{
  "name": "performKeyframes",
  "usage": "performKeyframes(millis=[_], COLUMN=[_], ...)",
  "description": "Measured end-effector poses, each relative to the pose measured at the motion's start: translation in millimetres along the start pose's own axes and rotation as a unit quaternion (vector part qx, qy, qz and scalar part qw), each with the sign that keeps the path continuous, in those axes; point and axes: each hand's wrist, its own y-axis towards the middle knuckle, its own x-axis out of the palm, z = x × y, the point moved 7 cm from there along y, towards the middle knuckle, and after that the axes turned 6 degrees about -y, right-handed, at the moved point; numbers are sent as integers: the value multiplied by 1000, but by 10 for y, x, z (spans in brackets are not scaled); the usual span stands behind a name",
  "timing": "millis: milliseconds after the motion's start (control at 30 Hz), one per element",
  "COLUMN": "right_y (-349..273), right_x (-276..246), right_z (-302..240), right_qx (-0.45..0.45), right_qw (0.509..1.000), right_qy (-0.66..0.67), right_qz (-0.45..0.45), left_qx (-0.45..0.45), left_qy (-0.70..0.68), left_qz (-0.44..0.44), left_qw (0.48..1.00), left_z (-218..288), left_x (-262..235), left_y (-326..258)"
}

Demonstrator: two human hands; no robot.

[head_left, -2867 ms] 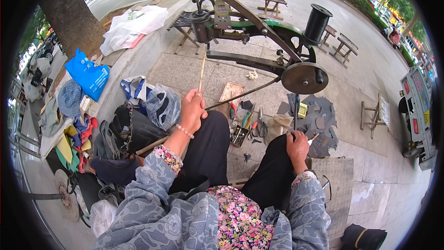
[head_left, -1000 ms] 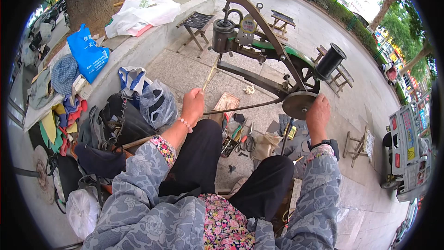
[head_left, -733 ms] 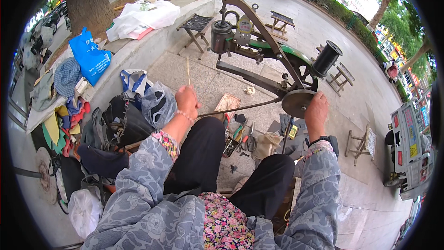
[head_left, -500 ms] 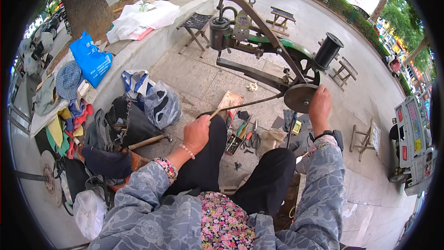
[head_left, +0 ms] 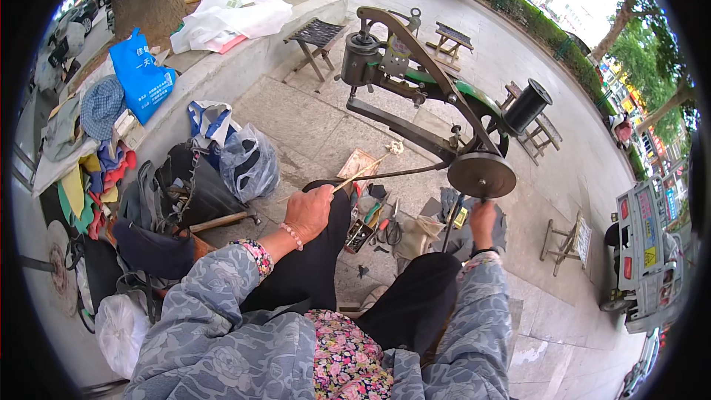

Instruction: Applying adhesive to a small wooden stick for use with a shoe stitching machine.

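My left hand (head_left: 309, 212), a bead bracelet at its wrist, is closed round a thin pale wooden stick (head_left: 364, 171). The stick slants up toward the machine's curved dark metal leg (head_left: 396, 174). Before me stands a hand-cranked sewing machine (head_left: 424, 78) with a green body, a long iron arm and a black spool (head_left: 528, 107). My right hand (head_left: 483, 224) is closed at the lower edge of its round metal hand wheel (head_left: 482, 175), apparently round the crank handle. That hand is slightly blurred, and its fingers hide most of the handle.
Below lies an open toolbox (head_left: 360, 235) beside scissors (head_left: 392, 232). A hammer (head_left: 226, 220), bags and coloured cloth scraps crowd the left, near a low kerb wall (head_left: 222, 78). Folding stools (head_left: 315, 41) stand about the pavement; a parked cart (head_left: 648, 241) is at right.
My right hand has moved down and left, from the wheel's right side to below it. The stick in my left hand now points higher and shows more of its length. The view has shifted slightly.
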Motion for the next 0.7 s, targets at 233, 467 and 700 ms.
performKeyframes(millis=[233,467,700], right_y=[-194,145,252], right_x=[389,-876,-1078], right_z=[-876,-1258,-651], right_qx=[-1,40,37], right_qw=[993,959,998], right_qy=[53,272,13], right_qz=[-110,-72,46], left_qx=[13,-5,-23], left_qy=[4,4,-5], left_qz=[10,7,33], left_qw=[1000,1000,999], left_z=[62,32,-155], left_x=[80,86,-44], left_y=[23,55,-50])
